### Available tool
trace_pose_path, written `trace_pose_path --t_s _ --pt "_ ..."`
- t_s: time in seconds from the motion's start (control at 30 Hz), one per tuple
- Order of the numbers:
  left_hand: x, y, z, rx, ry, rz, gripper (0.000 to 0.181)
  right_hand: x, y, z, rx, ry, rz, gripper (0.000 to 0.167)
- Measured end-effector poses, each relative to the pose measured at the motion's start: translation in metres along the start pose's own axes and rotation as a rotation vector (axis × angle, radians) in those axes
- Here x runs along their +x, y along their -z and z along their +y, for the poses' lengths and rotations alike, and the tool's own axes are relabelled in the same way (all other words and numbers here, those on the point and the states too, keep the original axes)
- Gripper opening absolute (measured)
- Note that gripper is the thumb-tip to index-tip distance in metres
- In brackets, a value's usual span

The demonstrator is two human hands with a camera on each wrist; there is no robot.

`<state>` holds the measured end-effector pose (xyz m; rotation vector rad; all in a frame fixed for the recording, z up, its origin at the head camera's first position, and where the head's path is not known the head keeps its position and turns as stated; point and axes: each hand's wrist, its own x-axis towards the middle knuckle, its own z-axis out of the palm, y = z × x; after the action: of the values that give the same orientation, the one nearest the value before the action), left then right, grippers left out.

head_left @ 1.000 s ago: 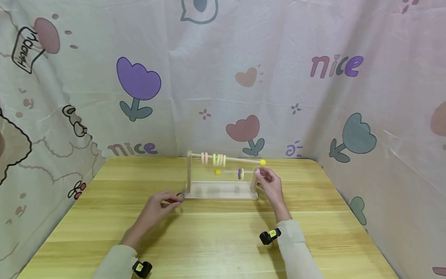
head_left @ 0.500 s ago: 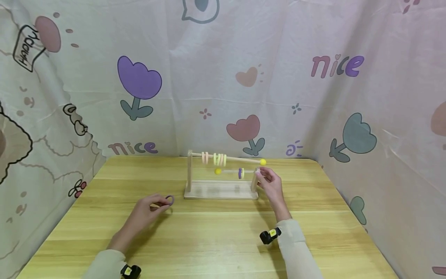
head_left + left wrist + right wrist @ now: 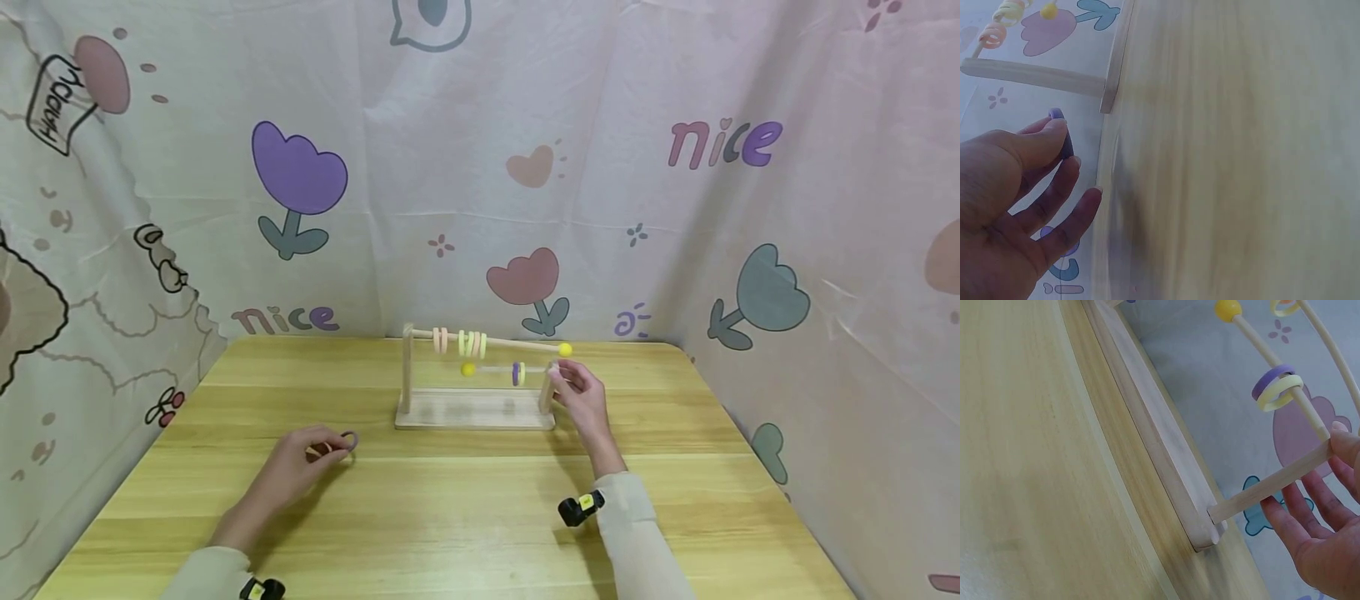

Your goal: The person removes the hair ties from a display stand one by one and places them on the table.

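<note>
My left hand (image 3: 300,465) pinches a purple ring (image 3: 1067,142) between thumb and fingertips, above the table left of the wooden stand (image 3: 474,419). At the stand's right side, my right hand (image 3: 585,403) holds the top of the short post (image 3: 1272,484) with thumb and fingers. From that post a lower rod (image 3: 1260,342) reaches left to a yellow ball (image 3: 468,369); a purple ring (image 3: 1267,380) and a pale yellow ring (image 3: 1277,398) hang on it. The upper rod (image 3: 517,342), fixed to the tall left post (image 3: 407,371), carries several pink and yellow-green rings (image 3: 472,344).
Another yellow ball (image 3: 566,350) caps the upper rod's right end, close above my right hand. The wooden table (image 3: 480,517) ends at a printed cloth backdrop (image 3: 420,167) behind and on both sides.
My left hand has drawn back left and toward me with the purple ring, away from the stand's left end. The right hand stays at the short post.
</note>
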<state>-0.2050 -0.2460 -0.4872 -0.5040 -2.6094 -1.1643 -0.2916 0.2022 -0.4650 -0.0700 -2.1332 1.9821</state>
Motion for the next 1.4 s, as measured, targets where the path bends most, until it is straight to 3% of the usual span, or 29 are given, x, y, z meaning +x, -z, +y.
trace_pose_path --t_s 0.3,0.53,0.8,1.1,1.4 --pt "-0.006 0.006 -0.006 0.029 -0.013 -0.001 0.012 0.0 0.0 0.002 -0.004 0.002 0.001 0.04" --pt "-0.01 0.013 -0.012 0.066 0.015 -0.039 0.011 0.0 -0.001 0.002 0.002 0.0 -0.001 0.04" --pt "-0.014 0.02 -0.02 0.094 -0.009 -0.063 0.009 -0.001 0.001 0.0 -0.01 -0.007 -0.002 0.041" --pt "-0.016 0.028 -0.023 0.12 0.073 -0.144 0.011 -0.002 0.001 -0.002 -0.011 -0.026 -0.004 0.042" --pt "-0.019 0.03 -0.023 0.13 0.085 -0.183 0.009 -0.002 0.001 -0.002 -0.012 -0.029 0.0 0.041"
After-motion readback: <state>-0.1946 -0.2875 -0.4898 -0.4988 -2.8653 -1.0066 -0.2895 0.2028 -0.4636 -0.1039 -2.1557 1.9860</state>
